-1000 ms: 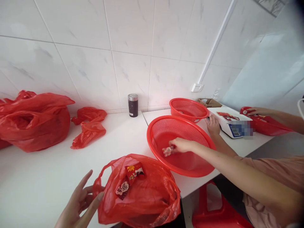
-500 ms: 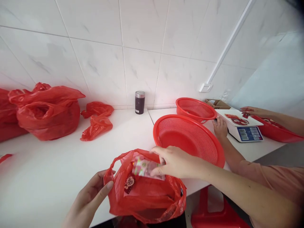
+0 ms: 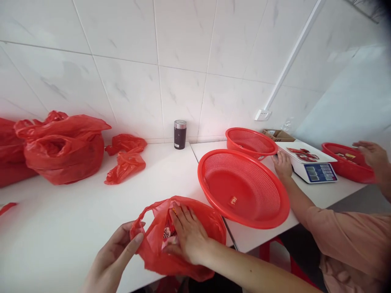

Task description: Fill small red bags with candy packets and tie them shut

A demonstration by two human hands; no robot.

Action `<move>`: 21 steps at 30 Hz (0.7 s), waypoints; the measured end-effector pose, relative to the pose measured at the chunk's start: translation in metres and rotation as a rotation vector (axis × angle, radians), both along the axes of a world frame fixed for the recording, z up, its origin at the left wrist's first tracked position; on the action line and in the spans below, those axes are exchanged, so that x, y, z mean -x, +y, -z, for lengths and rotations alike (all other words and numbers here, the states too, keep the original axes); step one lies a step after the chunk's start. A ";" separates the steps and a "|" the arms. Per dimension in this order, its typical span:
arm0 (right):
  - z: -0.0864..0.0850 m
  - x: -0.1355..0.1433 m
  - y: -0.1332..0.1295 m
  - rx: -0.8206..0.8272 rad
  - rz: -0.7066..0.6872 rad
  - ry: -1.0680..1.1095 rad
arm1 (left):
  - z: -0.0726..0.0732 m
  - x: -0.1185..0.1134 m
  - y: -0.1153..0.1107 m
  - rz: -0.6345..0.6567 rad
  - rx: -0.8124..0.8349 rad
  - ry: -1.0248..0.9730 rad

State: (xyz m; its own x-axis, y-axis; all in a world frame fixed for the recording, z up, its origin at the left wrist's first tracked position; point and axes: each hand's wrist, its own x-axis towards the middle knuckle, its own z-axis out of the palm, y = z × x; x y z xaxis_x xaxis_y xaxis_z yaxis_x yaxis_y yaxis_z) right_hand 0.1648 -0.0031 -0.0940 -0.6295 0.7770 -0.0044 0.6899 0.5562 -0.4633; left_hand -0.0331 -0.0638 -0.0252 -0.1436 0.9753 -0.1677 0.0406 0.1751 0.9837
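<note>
A red plastic bag [image 3: 215, 219] stands open at the front edge of the white table. My left hand [image 3: 113, 258] pinches the bag's left handle between thumb and fingers. Inside the bag mouth lies my right hand [image 3: 191, 234], palm down with its fingers stretched over the contents. Beside those fingers shows a dark red packet [image 3: 166, 232] with a pale pattern. Pinkish wrapping is partly visible under the hand, but most of the contents are hidden. Just right of the bag sits a large red perforated basket [image 3: 262, 219] with a small printed mark on its bottom.
Filled red bags [image 3: 65, 154] and crumpled red bags [image 3: 126, 165] lie at the left. A dark tumbler [image 3: 180, 135] stands by the wall. Behind the large basket is another red basket [image 3: 252, 140]. A co-worker's hand [image 3: 282, 165] rests near a scale [image 3: 320, 173] holding red packets.
My right hand has moved down and left into the bag; the pinkish packet it held is now mostly hidden beneath it. The co-worker's far hand has moved right, away from the scale.
</note>
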 end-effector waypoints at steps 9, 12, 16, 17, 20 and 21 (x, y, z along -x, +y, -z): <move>-0.096 -0.018 0.028 -0.020 -0.086 0.140 | -0.007 0.004 0.012 -0.089 -0.030 -0.075; -0.129 -0.066 0.048 -0.065 0.095 0.205 | -0.004 0.006 0.009 -0.069 -0.014 -0.059; -0.155 -0.156 0.080 -0.061 0.363 -0.029 | 0.005 0.009 0.006 -0.026 0.016 -0.050; -0.162 -0.176 0.084 -0.062 0.399 -0.033 | 0.008 0.010 0.006 -0.006 0.019 -0.048; -0.177 -0.214 0.085 -0.066 0.463 -0.011 | 0.014 0.014 0.009 0.027 0.022 -0.036; -0.178 -0.216 0.084 -0.059 0.464 0.000 | 0.014 0.016 0.009 0.014 0.025 -0.023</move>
State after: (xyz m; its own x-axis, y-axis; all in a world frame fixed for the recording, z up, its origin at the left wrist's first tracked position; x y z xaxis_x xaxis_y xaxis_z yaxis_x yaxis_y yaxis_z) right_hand 0.3812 0.0810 0.0843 -0.2158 0.9753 0.0481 0.8716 0.2146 -0.4407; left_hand -0.0494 -0.0543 -0.0394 -0.1262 0.9726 -0.1954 0.0207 0.1995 0.9797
